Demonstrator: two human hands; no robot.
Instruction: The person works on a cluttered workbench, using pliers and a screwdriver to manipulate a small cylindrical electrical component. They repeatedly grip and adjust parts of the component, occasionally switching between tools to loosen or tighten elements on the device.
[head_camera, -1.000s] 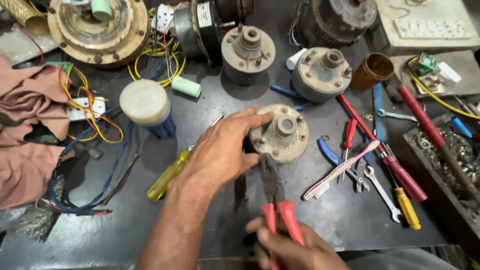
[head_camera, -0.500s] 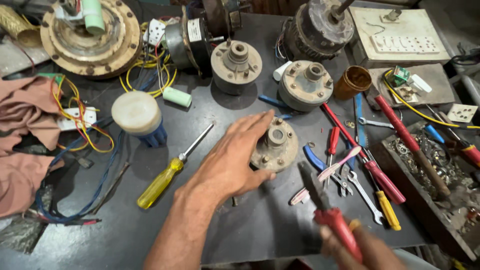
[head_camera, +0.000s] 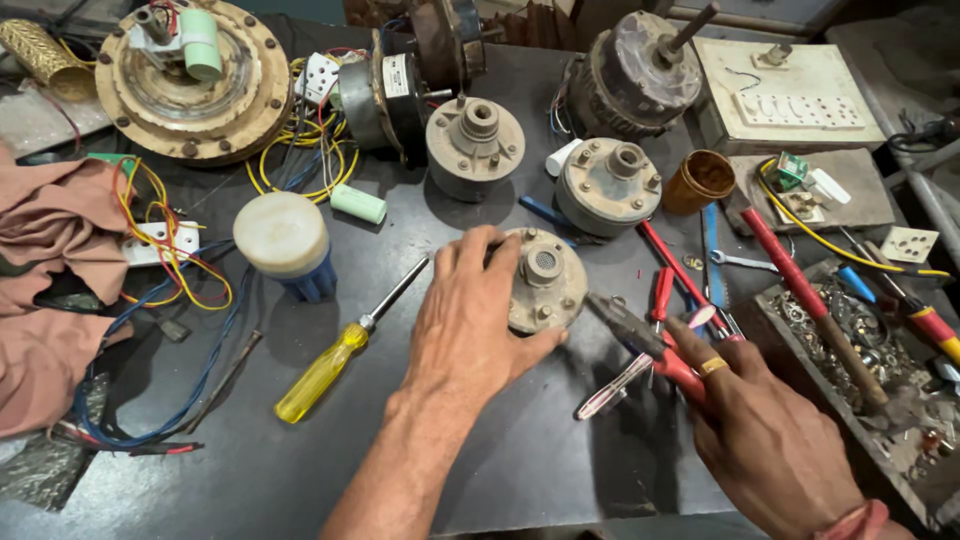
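Pliers (head_camera: 650, 345) with red handles sat clamped in our right hand (head_camera: 765, 440), jaws seemingly just beside the round motor cover (head_camera: 545, 280). Our left hand (head_camera: 465, 325) gripped that cover on the dark bench (head_camera: 520, 470) (yellow screwdriver (head_camera: 335, 360) lying leftward), similar covers beyond.

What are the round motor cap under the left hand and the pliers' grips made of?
Motor cap: likely cast metal, dull grey, grimy, with bolt heads around the rim. Pliers in the right hand: dark steel jaws; the red grips look like plastic or rubber sleeves.

Bare forearms; right hand (head_camera: 765, 430) wears gold ring, red wrist thread.
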